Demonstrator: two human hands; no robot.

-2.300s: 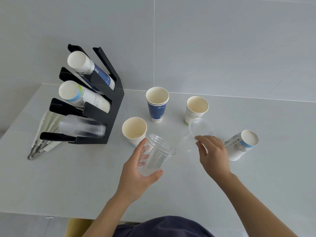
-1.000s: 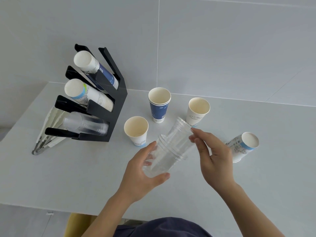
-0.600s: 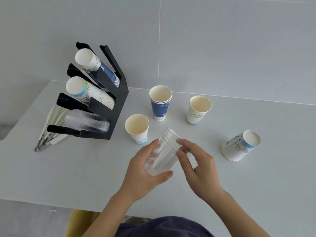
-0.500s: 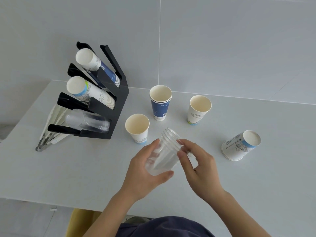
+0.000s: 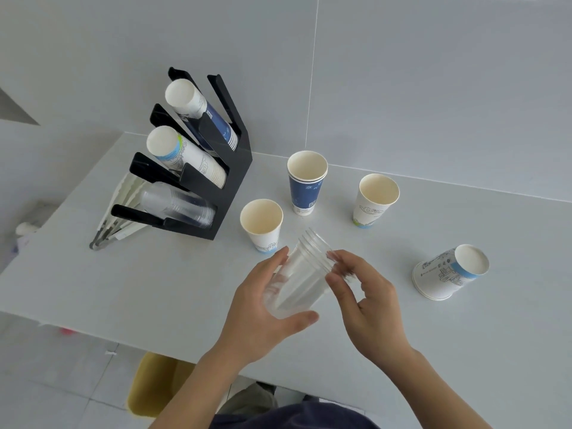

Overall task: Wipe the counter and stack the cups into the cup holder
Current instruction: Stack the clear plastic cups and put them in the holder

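Note:
My left hand (image 5: pixel 263 308) grips a nested stack of clear plastic cups (image 5: pixel 301 277), tilted with the rims pointing up and away. My right hand (image 5: pixel 368 301) touches the stack's rim end with its fingertips. A black cup holder (image 5: pixel 230 168) stands at the back left with three slots: blue paper cups on top, white paper cups in the middle, clear cups at the bottom. On the white counter (image 5: pixel 154 280) stand a small white cup (image 5: pixel 262 224), a blue cup (image 5: pixel 306 181) and a white cup (image 5: pixel 376 199). Another white paper cup stack (image 5: pixel 448 272) lies on its side at the right.
Metal tongs and white flat items (image 5: pixel 114 218) lie behind the holder at the left. The grey tiled wall rises just beyond the counter. A yellow bin (image 5: pixel 158 385) stands on the floor below the counter's front edge.
My right hand picked up the clear cup from the counter and pushed it into the one in my left hand. The nested stack now sits fully together; the hands barely move.

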